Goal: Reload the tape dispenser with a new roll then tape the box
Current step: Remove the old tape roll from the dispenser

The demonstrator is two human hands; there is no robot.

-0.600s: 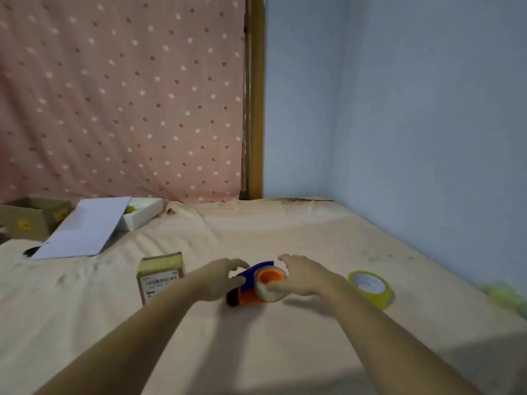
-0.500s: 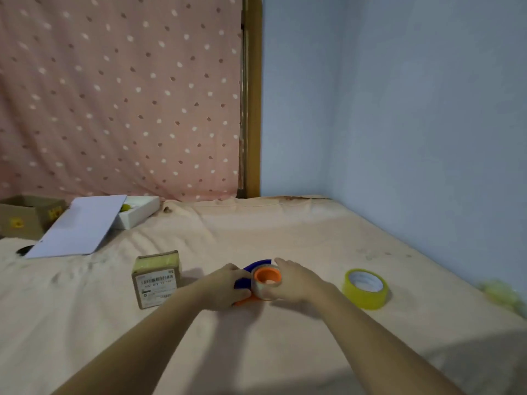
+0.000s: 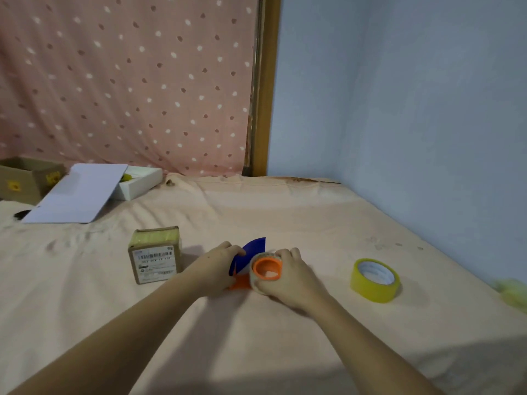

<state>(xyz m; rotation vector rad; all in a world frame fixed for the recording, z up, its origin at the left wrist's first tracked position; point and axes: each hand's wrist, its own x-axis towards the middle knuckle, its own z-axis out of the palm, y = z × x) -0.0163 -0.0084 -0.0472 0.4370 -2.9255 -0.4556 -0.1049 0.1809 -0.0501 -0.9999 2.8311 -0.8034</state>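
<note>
A blue and orange tape dispenser (image 3: 252, 253) lies on the peach sheet at the centre. My left hand (image 3: 216, 269) grips its blue side from the left. My right hand (image 3: 291, 276) wraps around the nearly used roll on the orange hub (image 3: 266, 269) from the right. A full yellow tape roll (image 3: 374, 280) lies flat to the right, apart from both hands. A small brown cardboard box (image 3: 155, 254) with a barcode label stands just left of my left hand.
A white box (image 3: 139, 185) with its lid (image 3: 77, 193) leaning out sits at the back left, beside a brown carton (image 3: 25, 179). Blue walls close the right side and back corner. A pale green object (image 3: 512, 292) lies at the right edge.
Both hands have closed in from hovering and now hold the dispenser. The dispenser's blue side has tipped up a little.
</note>
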